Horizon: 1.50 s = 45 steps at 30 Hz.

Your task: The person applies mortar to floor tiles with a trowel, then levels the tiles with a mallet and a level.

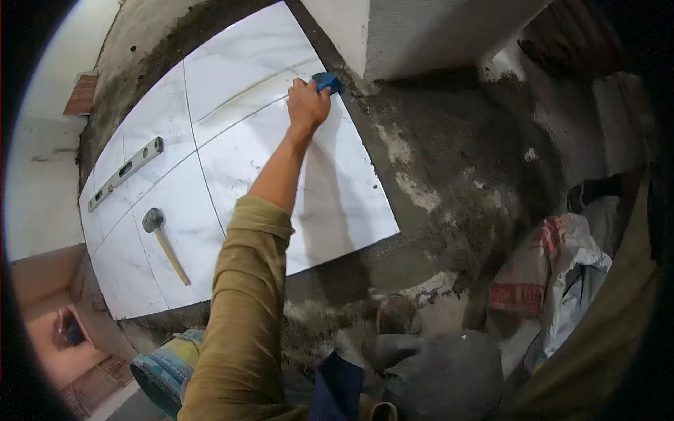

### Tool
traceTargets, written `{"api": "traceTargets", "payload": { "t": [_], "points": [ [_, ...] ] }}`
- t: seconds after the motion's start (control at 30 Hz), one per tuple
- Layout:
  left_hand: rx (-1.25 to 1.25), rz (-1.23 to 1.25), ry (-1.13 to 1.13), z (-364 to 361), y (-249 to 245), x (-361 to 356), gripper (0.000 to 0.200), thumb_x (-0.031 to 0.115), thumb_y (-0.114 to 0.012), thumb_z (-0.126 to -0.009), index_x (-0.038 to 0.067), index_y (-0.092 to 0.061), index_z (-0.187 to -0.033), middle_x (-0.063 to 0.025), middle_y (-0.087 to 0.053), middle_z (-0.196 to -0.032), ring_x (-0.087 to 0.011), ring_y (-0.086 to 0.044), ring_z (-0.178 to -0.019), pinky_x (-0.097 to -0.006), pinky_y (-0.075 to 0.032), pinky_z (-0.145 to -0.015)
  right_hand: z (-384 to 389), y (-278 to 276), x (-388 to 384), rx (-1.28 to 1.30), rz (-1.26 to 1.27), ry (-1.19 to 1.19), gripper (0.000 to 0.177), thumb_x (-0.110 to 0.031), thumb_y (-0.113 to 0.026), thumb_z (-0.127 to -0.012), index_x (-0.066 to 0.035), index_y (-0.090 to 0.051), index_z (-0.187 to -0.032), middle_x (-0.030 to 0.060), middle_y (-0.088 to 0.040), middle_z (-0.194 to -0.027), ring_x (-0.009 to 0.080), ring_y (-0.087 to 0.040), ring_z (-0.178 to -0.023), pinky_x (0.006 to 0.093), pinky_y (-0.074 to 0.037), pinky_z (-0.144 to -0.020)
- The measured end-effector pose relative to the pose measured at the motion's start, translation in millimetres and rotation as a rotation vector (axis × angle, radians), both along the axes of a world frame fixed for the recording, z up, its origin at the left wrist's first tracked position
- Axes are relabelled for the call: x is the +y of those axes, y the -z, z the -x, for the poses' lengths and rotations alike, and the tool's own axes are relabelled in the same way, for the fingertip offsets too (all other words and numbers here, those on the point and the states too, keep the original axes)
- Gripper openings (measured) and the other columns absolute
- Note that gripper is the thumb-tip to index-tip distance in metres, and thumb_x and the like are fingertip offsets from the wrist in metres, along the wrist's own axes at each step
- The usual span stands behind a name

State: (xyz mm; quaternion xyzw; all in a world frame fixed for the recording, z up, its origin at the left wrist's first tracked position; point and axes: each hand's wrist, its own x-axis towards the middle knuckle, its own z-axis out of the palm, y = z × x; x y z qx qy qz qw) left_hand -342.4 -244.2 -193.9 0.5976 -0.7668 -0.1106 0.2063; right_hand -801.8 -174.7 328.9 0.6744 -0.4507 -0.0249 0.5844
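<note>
My left hand [307, 105] reaches out over the white marbled floor tiles [260, 168]. Its fingers are closed on a small blue sponge [326, 83], pressed at the tiles' far edge beside a joint line. A pale, dirty streak runs across the tile left of the hand. Part of the sponge is hidden by the fingers. Farther left, a rubber mallet [162, 235] with a pale wooden handle and a spirit level [126, 173] lie on the tiles. My right hand is outside the picture.
Rough grey mortar [463, 147] borders the tiles on the right, below a pale pillar [421, 42]. Torn bags [519, 284] with red print stand at lower right. A bluish bucket [165, 372] is at lower left, near my sleeve.
</note>
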Motion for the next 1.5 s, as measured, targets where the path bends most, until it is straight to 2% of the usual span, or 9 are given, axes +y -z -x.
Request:
{"api": "traceTargets", "payload": {
  "t": [0.33, 0.43, 0.5, 0.57, 0.7, 0.97, 1.23, 1.37, 1.5],
  "points": [
    [0.083, -0.26, 0.536, -7.4, 0.8, 211.4, 0.024, 0.021, -0.066, -0.086, 0.01, -0.064, -0.107, -0.0116, -0.054, -0.104, -0.0342, -0.051, -0.095, -0.0488, -0.04, -0.078, 16.4, 5.6, 38.0, 0.023, -0.082, 0.034, 0.025, -0.023, -0.049, -0.093, -0.002, -0.062, -0.096, 0.0177, -0.065, -0.095, 0.0349, -0.062, -0.088, 0.0513, -0.046, -0.09],
    [0.606, -1.089, 0.443, -25.4, -18.5, 273.8, 0.033, 0.025, -0.063, -0.093, 0.007, -0.061, -0.12, -0.0159, -0.06, -0.118, -0.0279, -0.055, -0.115, -0.0443, -0.044, -0.093, 5.6, -2.2, 28.7, 0.02, -0.051, -0.007, 0.025, -0.023, -0.05, -0.093, -0.002, -0.062, -0.096, 0.0177, -0.065, -0.095, 0.0349, -0.062, -0.088, 0.0512, -0.046, -0.09],
    [0.785, -1.195, 0.221, -54.6, -6.5, 262.4, 0.058, 0.028, -0.063, -0.094, 0.01, -0.043, -0.145, -0.0179, -0.051, -0.139, -0.0247, -0.049, -0.126, -0.0412, -0.043, -0.102, -0.3, 0.9, 18.7, 0.003, -0.033, -0.035, 0.024, -0.023, -0.05, -0.093, -0.002, -0.062, -0.096, 0.0176, -0.065, -0.095, 0.0349, -0.062, -0.088, 0.0511, -0.046, -0.09],
    [1.592, -1.239, 0.245, -87.8, -57.3, 222.7, 0.079, 0.038, -0.062, -0.093, 0.018, -0.019, -0.156, -0.0189, -0.046, -0.144, -0.0324, -0.048, -0.13, -0.0443, -0.037, -0.112, -11.2, 3.2, 4.7, -0.009, -0.022, -0.072, 0.024, -0.023, -0.05, -0.093, -0.002, -0.062, -0.096, 0.0176, -0.065, -0.095, 0.0348, -0.062, -0.088, 0.0511, -0.046, -0.09],
    [1.979, -1.165, 0.328, -192.5, -92.8, 147.8, 0.076, 0.048, -0.056, -0.093, 0.013, -0.026, -0.153, -0.0217, -0.043, -0.145, -0.0435, -0.05, -0.126, -0.0508, -0.045, -0.105, -63.5, 17.6, -57.5, -0.076, 0.022, -0.236, 0.024, -0.023, -0.05, -0.093, -0.002, -0.062, -0.095, 0.0175, -0.065, -0.095, 0.0348, -0.062, -0.088, 0.0509, -0.046, -0.09],
    [0.458, -0.398, -0.18, -337.0, -64.3, 33.2, 0.035, 0.016, -0.068, -0.076, 0.003, -0.062, -0.108, -0.0051, -0.067, -0.095, -0.0165, -0.063, -0.087, -0.0296, -0.049, -0.08, -131.4, 80.3, -116.1, -0.186, -0.011, -0.396, 0.024, -0.022, -0.05, -0.092, -0.002, -0.063, -0.095, 0.0174, -0.065, -0.094, 0.0346, -0.062, -0.088, 0.0506, -0.046, -0.09],
    [0.032, -0.269, 0.047, -303.6, -15.7, 115.3, 0.041, 0.013, -0.067, -0.077, 0.009, -0.065, -0.118, -0.0156, -0.072, -0.093, -0.0237, -0.07, -0.078, -0.0335, -0.055, -0.073, -147.5, 107.3, -115.9, -0.207, -0.056, -0.432, 0.023, -0.022, -0.05, -0.092, -0.002, -0.063, -0.094, 0.0172, -0.065, -0.094, 0.0345, -0.062, -0.088, 0.0502, -0.046, -0.09],
    [0.205, -0.803, 0.573, -279.6, -58.6, 262.4, 0.046, 0.001, -0.068, -0.08, 0.01, -0.062, -0.125, -0.0066, -0.07, -0.11, -0.0187, -0.065, -0.103, -0.0348, -0.052, -0.092, -134.7, 107.8, -110.9, -0.234, -0.022, -0.422, 0.023, -0.022, -0.051, -0.092, -0.003, -0.063, -0.094, 0.0171, -0.065, -0.093, 0.0345, -0.062, -0.088, 0.0501, -0.046, -0.09],
    [0.455, -0.796, 0.004, -290.2, -62.1, 217.0, 0.036, 0.009, -0.068, -0.084, 0.002, -0.062, -0.119, -0.008, -0.069, -0.106, -0.0164, -0.065, -0.1, -0.0342, -0.052, -0.09, -128.4, 98.9, -105.2, -0.237, 0.01, -0.42, 0.023, -0.022, -0.051, -0.091, -0.003, -0.063, -0.093, 0.0171, -0.065, -0.093, 0.0344, -0.062, -0.088, 0.0499, -0.046, -0.09]
  ]
}}
